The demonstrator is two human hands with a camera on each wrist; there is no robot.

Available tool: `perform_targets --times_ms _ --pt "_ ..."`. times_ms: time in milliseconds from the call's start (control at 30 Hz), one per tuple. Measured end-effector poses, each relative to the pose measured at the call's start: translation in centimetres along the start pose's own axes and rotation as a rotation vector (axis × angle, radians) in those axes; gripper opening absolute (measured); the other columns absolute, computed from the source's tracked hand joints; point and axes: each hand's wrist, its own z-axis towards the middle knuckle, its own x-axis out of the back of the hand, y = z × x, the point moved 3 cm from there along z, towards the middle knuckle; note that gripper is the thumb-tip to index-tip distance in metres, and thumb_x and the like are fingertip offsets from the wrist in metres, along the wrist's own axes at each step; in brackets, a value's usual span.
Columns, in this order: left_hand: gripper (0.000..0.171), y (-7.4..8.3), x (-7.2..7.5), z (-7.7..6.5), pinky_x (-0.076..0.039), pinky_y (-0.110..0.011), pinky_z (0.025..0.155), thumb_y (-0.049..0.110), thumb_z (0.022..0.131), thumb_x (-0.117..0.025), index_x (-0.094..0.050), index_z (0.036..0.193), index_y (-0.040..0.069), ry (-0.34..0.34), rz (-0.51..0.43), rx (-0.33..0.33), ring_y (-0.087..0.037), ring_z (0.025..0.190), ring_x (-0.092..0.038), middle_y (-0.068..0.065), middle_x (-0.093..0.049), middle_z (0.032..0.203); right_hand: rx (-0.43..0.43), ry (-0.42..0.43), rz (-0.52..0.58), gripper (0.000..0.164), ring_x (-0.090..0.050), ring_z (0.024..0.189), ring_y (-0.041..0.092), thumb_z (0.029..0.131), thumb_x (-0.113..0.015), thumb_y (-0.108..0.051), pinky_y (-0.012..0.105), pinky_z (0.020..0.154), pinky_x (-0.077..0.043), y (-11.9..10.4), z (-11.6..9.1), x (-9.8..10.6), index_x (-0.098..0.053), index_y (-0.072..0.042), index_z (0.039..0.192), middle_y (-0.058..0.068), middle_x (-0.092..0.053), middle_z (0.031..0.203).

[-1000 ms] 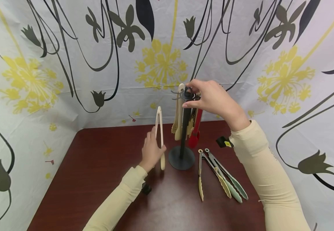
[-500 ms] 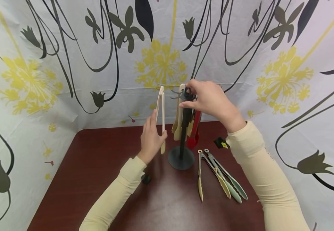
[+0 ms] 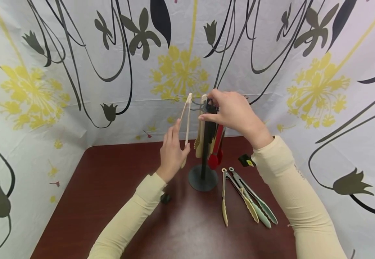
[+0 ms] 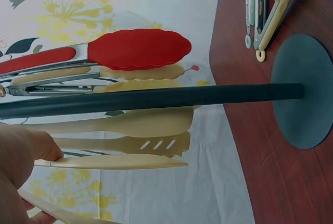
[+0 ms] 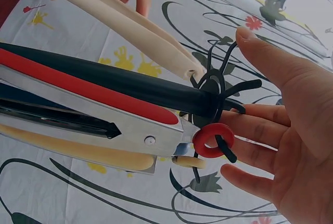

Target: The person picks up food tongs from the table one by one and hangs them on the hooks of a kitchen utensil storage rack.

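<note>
Cream tongs [image 3: 188, 118] with spread arms are held upright, hinge end up, by my left hand [image 3: 172, 153]. In the right wrist view, their hinge end [image 5: 187, 67] is close to the hooks of a black utensil stand [image 3: 204, 158]; contact there cannot be told. My right hand [image 3: 236, 111] grips the stand's top, its thumb on one hook [image 5: 229, 57] and its fingers behind. From other hooks hang red tongs [image 4: 140, 49], yellowish tongs [image 5: 104, 153], a cream slotted turner [image 4: 135, 145] and another cream utensil [image 4: 151, 121].
Yellow-tipped tongs [image 3: 224, 207] and green-tipped tongs [image 3: 265, 212] lie right of the stand's round base [image 3: 203, 180] on the dark red table [image 3: 116, 183]. A flower-patterned cloth [image 3: 161, 79] hangs behind and at both sides.
My left hand has raised the cream tongs and brought them right, up to the hooks. The hanging red tongs have shifted left as the stand's top turned under my right hand.
</note>
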Motion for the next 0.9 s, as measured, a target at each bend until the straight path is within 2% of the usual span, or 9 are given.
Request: perform_targets --times_ms 233,533,900 --pt "0.096 0.4 0.0 0.0 -0.055 -0.037 0.057 0.023 0.084 -0.077 -0.017 0.16 0.024 -0.003 0.007 -0.018 -0.028 0.114 -0.055 -0.008 -0.049 0.14 0.003 0.02 -0.003 0.056 -0.061 0.071 0.023 0.08 -0.076 -0.055 0.041 0.068 -0.05 -0.1 0.0 0.1 -0.061 -0.011 0.111 0.007 -0.068 0.09" --pt "0.096 0.5 -0.5 -0.3 -0.054 -0.036 0.056 0.024 0.084 -0.078 -0.018 0.159 0.021 -0.011 0.018 -0.034 -0.028 0.108 -0.054 -0.008 -0.049 0.14 0.004 0.029 0.0 0.058 -0.064 0.075 0.024 0.08 -0.076 -0.055 0.042 0.073 -0.052 -0.1 0.0 -0.1 -0.061 -0.01 0.113 0.008 -0.069 0.093" --pt "0.099 0.7 -1.8 -0.5 -0.058 -0.038 0.064 0.026 0.082 -0.082 -0.02 0.158 0.017 -0.025 -0.014 -0.01 -0.027 0.117 -0.053 -0.01 -0.048 0.141 0.017 0.061 0.003 0.057 -0.066 0.081 0.025 0.08 -0.076 -0.054 0.043 0.075 -0.053 0.0 -0.1 -0.3 -0.062 -0.01 0.112 0.009 -0.071 0.096"
